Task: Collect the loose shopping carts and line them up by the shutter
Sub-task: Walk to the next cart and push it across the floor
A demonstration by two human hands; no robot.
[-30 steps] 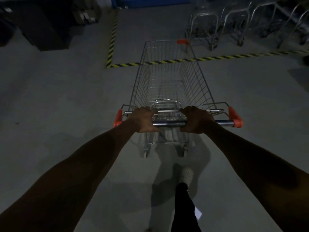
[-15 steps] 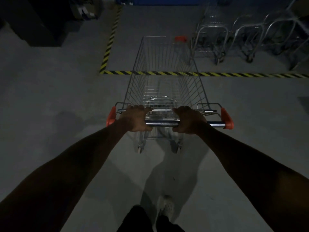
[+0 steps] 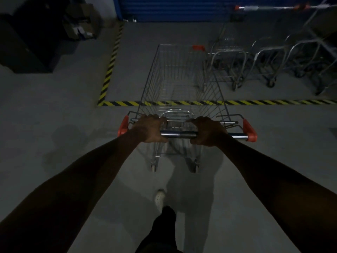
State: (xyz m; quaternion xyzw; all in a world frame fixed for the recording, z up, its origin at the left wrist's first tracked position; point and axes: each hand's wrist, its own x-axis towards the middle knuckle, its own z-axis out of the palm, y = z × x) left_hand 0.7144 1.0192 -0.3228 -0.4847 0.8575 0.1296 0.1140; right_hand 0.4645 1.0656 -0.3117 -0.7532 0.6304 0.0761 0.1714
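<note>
Left hand (image 3: 151, 128), right hand (image 3: 206, 131) both wrapped tight round handle (image 3: 179, 134). Cart (image 3: 180, 70) nose now past hazard stripe (image 3: 255, 102), nearer blue shutter (image 3: 173, 8), beside parked carts (image 3: 237, 64); lining-up nearly due.

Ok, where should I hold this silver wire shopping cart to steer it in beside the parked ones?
Take the chrome handle bar between its orange end caps, coming from behind the silver wire shopping cart. It runs level across the rear, wide enough for two hands; the left hand and right hand grip it overhand, spaced apart, which should give steering leverage.
</note>
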